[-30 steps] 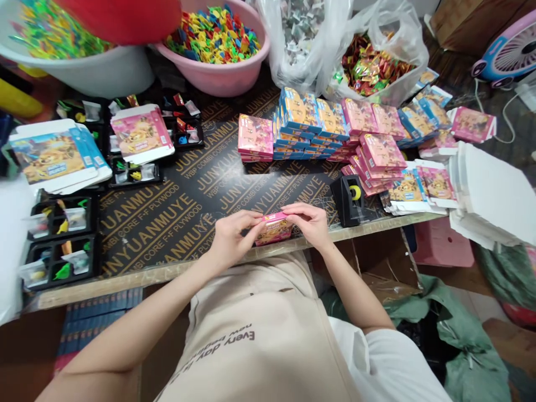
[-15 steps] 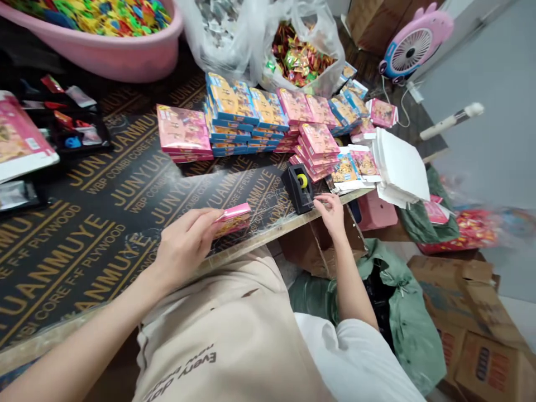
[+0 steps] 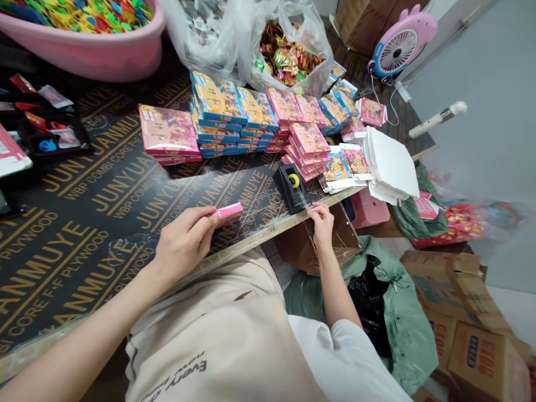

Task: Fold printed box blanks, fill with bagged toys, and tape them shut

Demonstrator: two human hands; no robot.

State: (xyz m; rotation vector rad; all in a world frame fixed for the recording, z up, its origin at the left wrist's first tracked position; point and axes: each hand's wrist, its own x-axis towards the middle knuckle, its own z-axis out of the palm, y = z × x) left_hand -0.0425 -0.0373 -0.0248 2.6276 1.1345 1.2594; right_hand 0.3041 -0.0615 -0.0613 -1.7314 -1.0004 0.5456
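Note:
My left hand (image 3: pixel 186 237) grips a small pink box (image 3: pixel 229 211) by one end, just over the near edge of the table. Farther right, a black tape dispenser (image 3: pixel 290 188) with a yellow-cored roll stands at that edge. My right hand (image 3: pixel 321 223) is beside it, thumb and fingertips pinched on a clear strip of tape (image 3: pixel 305 204) that runs from the dispenser. Behind the dispenser rises a stack of pink boxes (image 3: pixel 309 139). Its neighbours are stacks of blue boxes (image 3: pixel 220 97) and another pink stack (image 3: pixel 168 131).
A pink tub (image 3: pixel 121 53) of colourful plastic pieces and a clear bag (image 3: pixel 322 67) of shiny wrapped packets stand at the back. White flat cartons (image 3: pixel 393 162) lie at the right edge. A pink fan (image 3: pixel 397 47), green sack (image 3: pixel 408 324) and cardboard boxes (image 3: pixel 477 352) are farther right.
My right hand has closed its fingers on the tape end and drawn it slightly toward me. My left hand still holds the pink box, now tilted differently. The whole view has shifted a little.

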